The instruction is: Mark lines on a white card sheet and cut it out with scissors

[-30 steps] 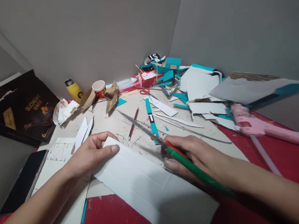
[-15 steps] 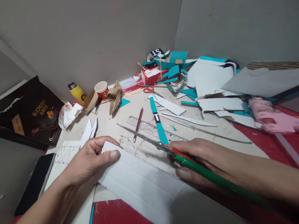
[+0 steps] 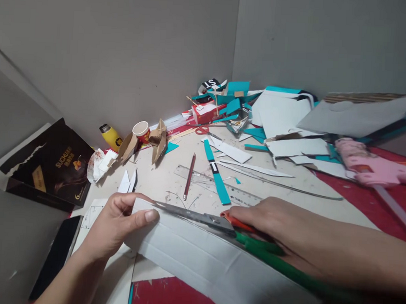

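Note:
Pinched at its left end by my left hand (image 3: 122, 222), a long white piece of cardboard (image 3: 197, 256) slants down toward the lower right. My left thumb lies on top of it and the fingers go behind. My right hand (image 3: 270, 223) is closed around scissors (image 3: 216, 220) with orange and green handles. Their blades lie along the cardboard's upper edge, with the tip close to my left thumb. Beyond the blades are a clear ruler (image 3: 235, 192), a red pencil (image 3: 189, 176) and a teal strip (image 3: 218, 177) on the table.
A pink glue gun (image 3: 368, 167) lies at the right among white and teal cardboard scraps (image 3: 298, 148). Red-handled scissors (image 3: 204, 130), a paper cup (image 3: 141, 130) and a yellow bottle (image 3: 111, 137) stand or lie farther back. At the left is a dark box (image 3: 55, 167), above a black flat object (image 3: 56, 257).
The scissors have come down and left, from above the cardboard onto its upper edge. My left hand keeps its hold on the cardboard. The view has shifted slightly.

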Available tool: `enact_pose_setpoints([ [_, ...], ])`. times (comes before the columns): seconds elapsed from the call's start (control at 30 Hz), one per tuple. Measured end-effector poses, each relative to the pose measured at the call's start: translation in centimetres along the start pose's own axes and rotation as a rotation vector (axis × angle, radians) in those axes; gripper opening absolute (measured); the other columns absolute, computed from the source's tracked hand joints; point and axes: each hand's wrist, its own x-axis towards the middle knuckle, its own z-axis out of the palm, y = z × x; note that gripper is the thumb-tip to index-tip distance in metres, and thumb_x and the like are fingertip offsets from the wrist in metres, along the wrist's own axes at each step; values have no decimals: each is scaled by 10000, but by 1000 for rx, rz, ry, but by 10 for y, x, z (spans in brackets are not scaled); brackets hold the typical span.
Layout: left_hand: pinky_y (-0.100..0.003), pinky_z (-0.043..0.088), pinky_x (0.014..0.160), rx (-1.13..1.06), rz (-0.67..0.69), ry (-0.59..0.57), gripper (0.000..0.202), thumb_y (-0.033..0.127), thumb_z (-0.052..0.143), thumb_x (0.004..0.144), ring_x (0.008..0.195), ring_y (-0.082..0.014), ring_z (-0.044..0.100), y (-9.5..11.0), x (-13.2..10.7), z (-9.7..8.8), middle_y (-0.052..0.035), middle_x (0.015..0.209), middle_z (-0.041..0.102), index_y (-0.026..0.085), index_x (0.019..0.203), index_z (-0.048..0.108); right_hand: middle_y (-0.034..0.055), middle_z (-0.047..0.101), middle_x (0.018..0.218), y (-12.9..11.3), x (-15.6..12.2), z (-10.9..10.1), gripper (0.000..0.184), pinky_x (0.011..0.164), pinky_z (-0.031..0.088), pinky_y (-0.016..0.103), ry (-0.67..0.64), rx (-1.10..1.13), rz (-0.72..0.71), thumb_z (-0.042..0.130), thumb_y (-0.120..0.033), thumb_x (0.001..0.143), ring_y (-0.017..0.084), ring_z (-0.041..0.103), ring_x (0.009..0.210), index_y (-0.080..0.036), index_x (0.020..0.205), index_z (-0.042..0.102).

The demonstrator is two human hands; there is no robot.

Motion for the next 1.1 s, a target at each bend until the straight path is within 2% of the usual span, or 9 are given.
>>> enact_pose_setpoints([
  [0.1, -213, 410, 482, 67, 19, 40, 172, 345, 843, 629, 492, -110, 524, 2, -2, 2, 3, 546, 652, 196, 657, 762, 61, 731, 807, -1, -2, 1, 172, 571, 475, 310, -131, -26, -34, 542, -209, 823, 239, 664, 671, -268, 914, 676],
  [0.2, -222, 403, 464, 81, 23, 59, 188, 365, 845, 606, 473, -117, 516, 2, -3, 3, -4, 533, 652, 198, 630, 762, 89, 730, 876, 0, -3, 2, 288, 576, 461, 337, -163, -94, -18, 570, -132, 731, 273, 663, 723, -255, 980, 644],
  [0.33, -215, 392, 480, 104, 51, 85, 179, 365, 857, 587, 481, -109, 508, 4, -5, 2, 6, 531, 657, 216, 640, 774, 101, 712, 850, 0, -2, 5, 143, 545, 414, 340, -122, -98, 1, 511, -280, 868, 268, 638, 671, -238, 949, 621],
  [0.4, -217, 393, 497, 143, 65, 118, 187, 376, 859, 581, 498, -114, 517, 7, -8, 4, 4, 536, 663, 219, 645, 779, 96, 702, 831, 0, -1, 5, 190, 546, 406, 339, -101, -87, 4, 460, -349, 914, 260, 627, 651, -237, 917, 613],
  [0.53, -225, 398, 507, 186, 94, 177, 189, 383, 856, 578, 520, -124, 536, 13, -12, 8, 1, 555, 669, 223, 639, 775, 90, 690, 794, 3, 2, 2, 220, 568, 415, 338, -115, -79, 11, 470, -403, 901, 263, 625, 664, -232, 899, 609],
  [0.6, -218, 389, 478, 157, 73, 161, 192, 386, 858, 572, 495, -115, 523, 14, -12, 9, 9, 542, 657, 228, 633, 770, 85, 679, 764, 6, 4, -1, 256, 565, 417, 326, -124, -33, 21, 478, -447, 893, 249, 621, 651, -229, 882, 611],
  [0.73, -193, 372, 447, 102, 35, 43, 194, 392, 857, 588, 462, -92, 503, 10, -11, 7, 22, 523, 638, 228, 636, 764, 76, 662, 730, 7, 6, -4, 253, 547, 413, 308, -109, 33, 32, 511, -453, 867, 229, 608, 620, -221, 856, 612],
  [0.97, -162, 426, 597, 201, 241, -36, 59, 316, 791, 730, 616, -81, 543, -4, -6, -4, 58, 672, 700, 286, 778, 775, 66, 686, 822, -3, 1, 0, 165, 599, 412, 314, -232, -60, -17, 446, -275, 912, 246, 637, 709, -233, 939, 603],
  [1.1, -161, 420, 587, 286, 292, -30, 26, 302, 759, 770, 627, -84, 541, -4, -9, -6, 61, 671, 688, 282, 782, 768, 88, 689, 849, -6, 0, -1, 155, 620, 415, 345, -257, -97, 12, 479, -242, 866, 287, 643, 747, -219, 959, 601],
])
